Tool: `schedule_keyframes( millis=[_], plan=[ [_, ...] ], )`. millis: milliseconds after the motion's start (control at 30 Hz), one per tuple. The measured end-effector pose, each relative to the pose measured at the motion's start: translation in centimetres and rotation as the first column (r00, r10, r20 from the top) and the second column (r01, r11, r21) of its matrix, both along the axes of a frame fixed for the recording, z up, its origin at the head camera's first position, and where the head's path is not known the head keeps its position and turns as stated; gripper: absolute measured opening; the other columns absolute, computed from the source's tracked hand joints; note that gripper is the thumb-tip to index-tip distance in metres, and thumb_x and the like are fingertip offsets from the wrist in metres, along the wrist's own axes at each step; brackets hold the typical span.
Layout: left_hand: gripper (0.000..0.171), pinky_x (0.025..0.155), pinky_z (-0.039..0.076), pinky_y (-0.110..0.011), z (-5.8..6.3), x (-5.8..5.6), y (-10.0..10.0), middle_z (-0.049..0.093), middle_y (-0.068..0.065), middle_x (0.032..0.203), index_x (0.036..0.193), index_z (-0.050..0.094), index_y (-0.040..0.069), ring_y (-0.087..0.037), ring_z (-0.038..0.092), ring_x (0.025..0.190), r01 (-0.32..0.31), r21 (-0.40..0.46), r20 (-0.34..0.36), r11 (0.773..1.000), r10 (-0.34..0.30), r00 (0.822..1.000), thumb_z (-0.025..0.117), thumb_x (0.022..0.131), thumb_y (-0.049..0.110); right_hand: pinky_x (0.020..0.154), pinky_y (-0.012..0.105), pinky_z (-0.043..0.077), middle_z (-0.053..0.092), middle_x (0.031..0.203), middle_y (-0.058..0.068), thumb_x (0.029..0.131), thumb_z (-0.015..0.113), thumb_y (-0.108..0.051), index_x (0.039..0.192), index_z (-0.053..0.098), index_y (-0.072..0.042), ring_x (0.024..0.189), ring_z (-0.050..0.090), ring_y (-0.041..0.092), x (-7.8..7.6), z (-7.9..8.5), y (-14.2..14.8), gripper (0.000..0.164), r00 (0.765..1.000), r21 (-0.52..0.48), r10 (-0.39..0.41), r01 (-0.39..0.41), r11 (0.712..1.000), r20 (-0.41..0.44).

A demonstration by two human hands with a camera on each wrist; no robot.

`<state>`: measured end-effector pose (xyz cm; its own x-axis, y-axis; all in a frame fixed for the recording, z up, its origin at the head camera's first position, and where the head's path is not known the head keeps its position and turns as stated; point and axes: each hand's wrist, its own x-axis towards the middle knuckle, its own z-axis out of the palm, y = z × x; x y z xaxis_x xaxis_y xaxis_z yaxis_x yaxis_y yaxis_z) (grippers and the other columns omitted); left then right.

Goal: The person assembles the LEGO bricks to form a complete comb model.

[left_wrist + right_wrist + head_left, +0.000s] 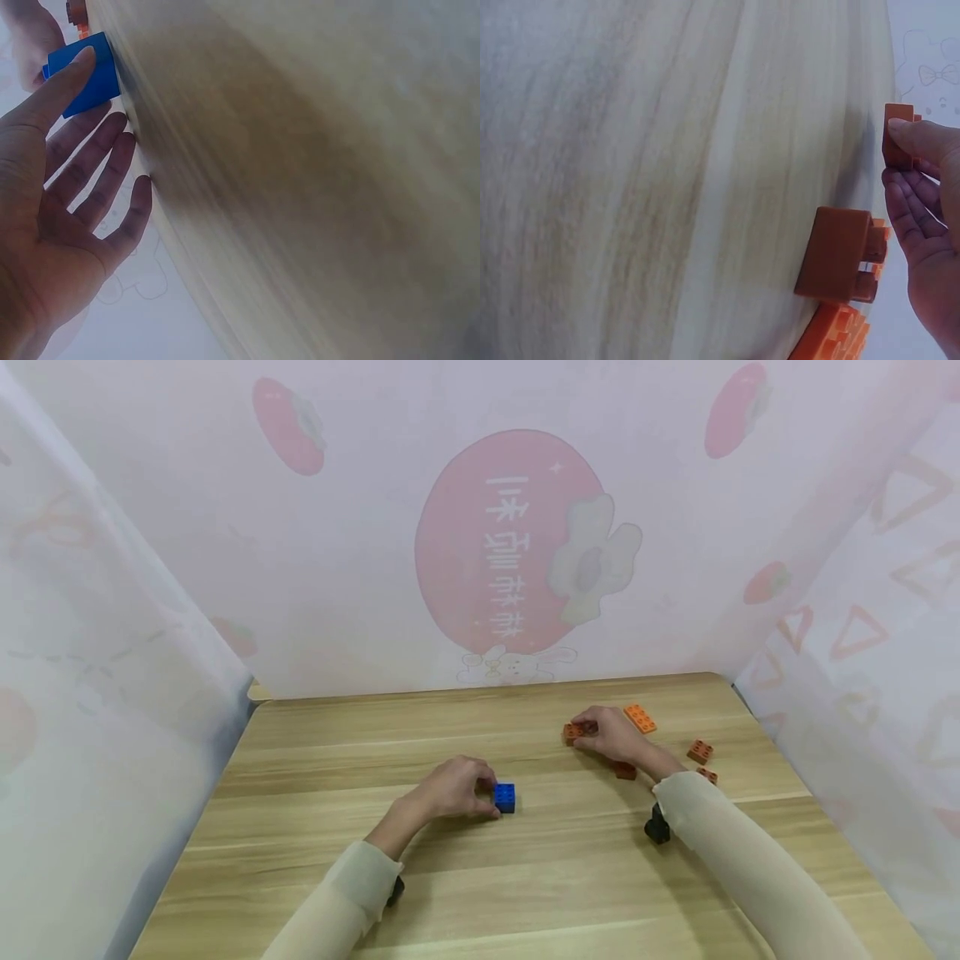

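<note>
A blue toy building brick sits on the wooden table, studs up, between the thumb and fingertips of my left hand. The left wrist view shows the thumb pressed on one face of the blue brick, with the index finger at its far side and the other fingers spread. Farther back and to the right, my right hand pinches a reddish-brown brick. In the right wrist view that brown brick is gripped between thumb and fingers, its studs facing the palm side.
Another brown brick lies below the right wrist. Behind that hand is a flat orange brick; two more brown bricks, one above the other, lie to the right. Printed cloth walls off the table's back and sides.
</note>
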<state>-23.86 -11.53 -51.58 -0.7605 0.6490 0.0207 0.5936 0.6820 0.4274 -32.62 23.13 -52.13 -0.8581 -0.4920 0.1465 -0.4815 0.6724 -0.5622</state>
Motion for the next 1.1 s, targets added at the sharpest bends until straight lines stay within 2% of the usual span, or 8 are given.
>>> schedule_keyframes(
  millis=[400, 567, 733, 967, 1100],
  plan=[
    [0.039, 0.079, 0.055, -0.027, 0.0, -0.2, 0.0, 0.076, 0.004, 0.1, 0.104, 0.079, 0.011, -0.009, 0.064, 0.084, -0.012, 0.009, 0.014, 1.0, 0.012, 1.0, 0.093, 0.083, 0.041, 0.086, 0.04, 0.062, 0.077, 0.111, 0.01, 0.09, 0.087, -0.015, 0.123, 0.075, 0.0, 0.097, 0.073, 0.02, 1.4, 1.4, -1.4, 0.038, 0.999, -0.028, 0.042, -0.043, 0.999, -0.027],
    [0.04, 0.077, 0.054, -0.026, -0.1, -0.4, 0.0, 0.076, 0.005, 0.099, 0.105, 0.079, 0.012, -0.009, 0.064, 0.083, -0.014, 0.017, 0.009, 1.0, 0.014, 1.0, 0.093, 0.082, 0.042, 0.087, 0.045, 0.062, 0.077, 0.11, 0.011, 0.089, 0.086, -0.01, 0.121, 0.075, 0.001, 0.096, 0.073, 0.022, 2.2, 1.8, -2.4, 0.035, 0.996, -0.064, 0.087, -0.089, 0.994, -0.03],
    [0.041, 0.076, 0.054, -0.025, -0.2, -0.6, 0.0, 0.075, 0.006, 0.098, 0.104, 0.079, 0.012, -0.007, 0.063, 0.082, -0.016, 0.024, 0.015, 1.0, 0.015, 1.0, 0.094, 0.081, 0.042, 0.084, 0.043, 0.062, 0.077, 0.108, 0.009, 0.088, 0.088, -0.011, 0.12, 0.076, 0.0, 0.094, 0.074, 0.021, 3.0, 2.4, -3.4, 0.036, 0.989, -0.065, 0.128, -0.133, 0.989, -0.068],
    [0.038, 0.076, 0.056, -0.025, -0.5, -0.9, -0.1, 0.076, 0.005, 0.095, 0.102, 0.08, 0.011, -0.007, 0.065, 0.082, -0.013, 0.088, 0.049, 0.996, 0.009, 0.999, 0.096, 0.079, 0.036, 0.083, 0.044, 0.063, 0.076, 0.106, 0.008, 0.087, 0.088, -0.009, 0.12, 0.076, -0.002, 0.092, 0.074, 0.02, 4.1, 3.2, -4.7, 0.036, 0.98, -0.095, 0.171, -0.181, 0.979, -0.102],
    [0.035, 0.078, 0.057, -0.026, -0.6, -1.1, -0.2, 0.076, 0.005, 0.093, 0.101, 0.08, 0.011, -0.006, 0.067, 0.083, -0.021, 0.14, 0.102, 0.99, 0.007, 0.995, 0.096, 0.079, 0.034, 0.083, 0.046, 0.063, 0.076, 0.106, 0.007, 0.087, 0.088, -0.008, 0.12, 0.076, -0.003, 0.093, 0.074, 0.02, 4.8, 3.5, -5.5, 0.035, 0.976, -0.102, 0.191, -0.202, 0.974, -0.108]
  ],
)
